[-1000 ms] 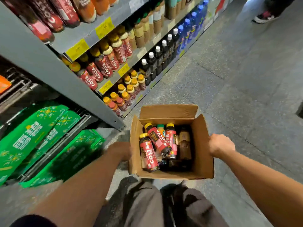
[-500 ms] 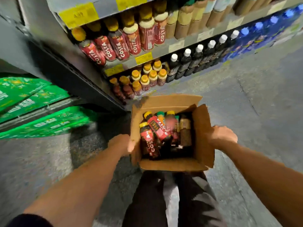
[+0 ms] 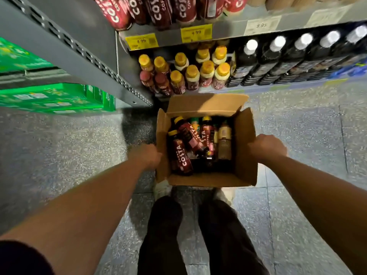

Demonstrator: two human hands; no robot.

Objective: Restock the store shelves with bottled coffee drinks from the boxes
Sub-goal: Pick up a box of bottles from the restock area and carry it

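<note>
The shelves (image 3: 228,28) already carry rows of coffee. The cardboard box (image 3: 206,104), held just in front of the lowest row, is full of coffee bottles (image 3: 181,153) (they lie mixed), so I judge the restocking from it is not yet begun. The left hand (image 3: 148,155) and right hand (image 3: 266,144) each clasp one side wall, fingers curled.

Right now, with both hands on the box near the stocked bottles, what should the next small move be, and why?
Probably lower the cardboard box straight down onto the floor. The left hand and right hand both grip its side walls, so neither is free to pick a bottle. The Costa bottles lie loose inside, and matching yellow-capped bottles stand just beyond it.
</note>
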